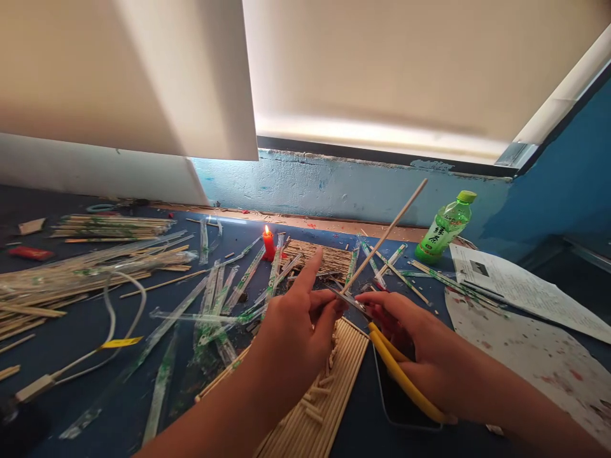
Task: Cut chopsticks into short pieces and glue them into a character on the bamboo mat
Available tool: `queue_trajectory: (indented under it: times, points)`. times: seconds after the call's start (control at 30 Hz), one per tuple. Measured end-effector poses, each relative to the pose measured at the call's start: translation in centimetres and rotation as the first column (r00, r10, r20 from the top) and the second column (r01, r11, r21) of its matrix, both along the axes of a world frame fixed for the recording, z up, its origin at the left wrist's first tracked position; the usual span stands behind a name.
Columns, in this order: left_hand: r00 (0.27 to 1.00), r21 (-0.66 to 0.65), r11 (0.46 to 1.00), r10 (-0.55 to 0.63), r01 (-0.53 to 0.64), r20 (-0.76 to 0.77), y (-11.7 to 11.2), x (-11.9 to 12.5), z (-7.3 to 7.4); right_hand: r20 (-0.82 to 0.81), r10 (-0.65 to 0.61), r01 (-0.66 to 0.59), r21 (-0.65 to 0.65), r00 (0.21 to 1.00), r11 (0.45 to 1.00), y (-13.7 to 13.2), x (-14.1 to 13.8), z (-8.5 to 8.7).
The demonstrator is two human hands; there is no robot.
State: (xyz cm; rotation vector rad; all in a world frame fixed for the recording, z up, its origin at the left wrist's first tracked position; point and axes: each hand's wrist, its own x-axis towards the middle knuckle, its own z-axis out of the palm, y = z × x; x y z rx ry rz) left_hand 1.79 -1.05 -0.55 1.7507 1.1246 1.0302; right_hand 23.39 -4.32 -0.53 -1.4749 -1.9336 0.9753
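A thin wooden chopstick (389, 232) slants up and to the right, its lower end pinched between the thumb and fingers of my left hand (293, 331), whose index finger points forward. My right hand (424, 346) is closed around pliers with yellow handles (396, 369). The metal jaws meet the chopstick's lower end by my left fingertips; whether they grip it, I cannot tell. Below my hands lies a flat panel of chopsticks side by side (341, 394), with several short cut stick pieces (312, 410) on it.
A lit red candle (268, 245) stands behind my left hand, beside another stick panel (329, 257). Plastic wrappers (210, 318) and loose chopsticks (114, 226) spread leftward, near a white cable (112, 312). Rightward are a green bottle (443, 232), papers (529, 289) and a dark phone-like slab (405, 407).
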Motion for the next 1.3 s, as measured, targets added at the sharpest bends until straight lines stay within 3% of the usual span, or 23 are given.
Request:
queue_trajectory:
  times: [0.5,0.8,1.13,1.3]
  points:
    - [0.997,0.040,0.999,0.002,0.001,-0.073,0.1,-0.1,0.1,-0.084,-0.046,0.045,-0.013,0.995,0.999,-0.3,-1.0,-0.5]
    - [0.997,0.059,0.998,-0.012,0.016,-0.079,0.1,-0.1,0.2,-0.125,0.060,-0.073,-0.099,0.990,0.992,0.1,-1.7,0.6]
    - [0.995,0.037,0.999,0.041,-0.038,-0.093,0.0,-0.1,0.2,-0.052,0.021,-0.024,-0.046,0.998,0.999,0.0,-1.8,0.2]
    - [0.994,0.024,0.999,0.048,-0.046,-0.099,-0.1,-0.1,0.3,-0.101,0.066,-0.073,-0.062,0.993,0.995,-0.1,-2.4,0.6]
